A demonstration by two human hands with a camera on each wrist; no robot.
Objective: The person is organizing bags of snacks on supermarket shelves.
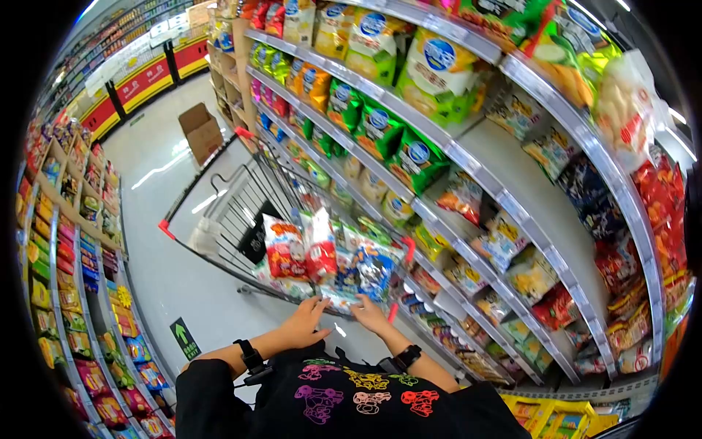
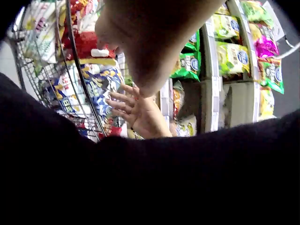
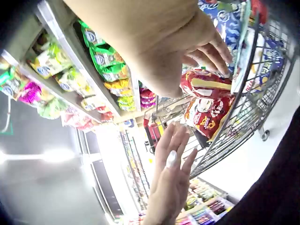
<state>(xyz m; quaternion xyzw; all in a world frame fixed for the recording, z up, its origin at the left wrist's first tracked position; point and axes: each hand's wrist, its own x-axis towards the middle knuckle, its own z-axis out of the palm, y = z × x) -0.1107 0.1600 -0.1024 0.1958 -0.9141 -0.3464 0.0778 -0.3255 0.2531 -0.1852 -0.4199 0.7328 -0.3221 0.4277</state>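
A shopping cart (image 1: pixel 241 186) is seen from above in a store aisle, in front of a person in a black T-shirt (image 1: pixel 351 399) printed with colorful cartoon figures. Snack bags are piled in the end of the cart nearest the person: two red-and-white bags (image 1: pixel 285 249) (image 1: pixel 320 245) stand side by side, and a blue-and-white bag (image 1: pixel 374 271) is seen to their right.

The left hand (image 1: pixel 301 322) is held open at the near edge of the cart, its fingers extended; a white oval piece is seen on one finger. The right hand (image 1: pixel 371 314) is also held open, close to the blue-and-white bag; whether the bag is touched cannot be told. Nothing is gripped by either hand.

On the right, packaged snacks are displayed on long shelves (image 1: pixel 468 150). More packages are held by shelving on the left. On the floor (image 1: pixel 153 197), a brown cardboard box (image 1: pixel 199 132) is placed beyond the cart.
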